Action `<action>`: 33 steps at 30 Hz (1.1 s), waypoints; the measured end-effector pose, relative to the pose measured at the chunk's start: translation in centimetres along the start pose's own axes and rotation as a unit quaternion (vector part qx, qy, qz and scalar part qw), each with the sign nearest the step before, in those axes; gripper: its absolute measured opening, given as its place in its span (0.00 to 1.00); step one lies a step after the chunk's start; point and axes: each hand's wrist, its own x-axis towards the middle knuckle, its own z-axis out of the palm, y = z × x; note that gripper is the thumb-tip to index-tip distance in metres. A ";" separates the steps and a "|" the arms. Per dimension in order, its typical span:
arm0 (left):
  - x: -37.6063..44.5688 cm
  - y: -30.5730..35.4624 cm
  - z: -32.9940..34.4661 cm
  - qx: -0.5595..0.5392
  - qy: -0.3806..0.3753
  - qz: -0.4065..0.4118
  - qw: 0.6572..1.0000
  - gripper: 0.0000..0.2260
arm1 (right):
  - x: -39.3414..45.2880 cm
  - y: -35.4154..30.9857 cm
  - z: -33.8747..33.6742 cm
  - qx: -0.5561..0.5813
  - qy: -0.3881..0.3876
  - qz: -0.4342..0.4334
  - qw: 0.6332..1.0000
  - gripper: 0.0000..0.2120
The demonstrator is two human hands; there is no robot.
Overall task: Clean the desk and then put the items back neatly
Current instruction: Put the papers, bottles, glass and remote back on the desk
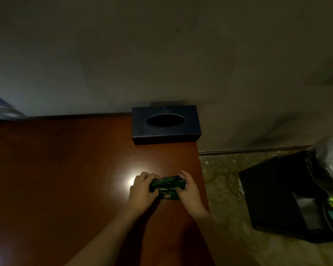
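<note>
Stack of green packets, held low over the near right part of the desk, whether touching the wood cannot be told. Left hand grips the stack's left end, fingers curled over the top. Right hand clamps the right end, fingers wrapped round the far edge. Bright glare spot on the wood just left of the left hand. Dark tissue box at the far right corner, against the wall, well apart from the hands. Black bin on the floor to the right.
</note>
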 end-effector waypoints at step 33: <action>5.1 -1.0 -2.1 -0.292 0.099 -0.088 0.947 0.36 | 4.0 -4.7 3.8 -0.148 0.026 -0.089 0.985 0.29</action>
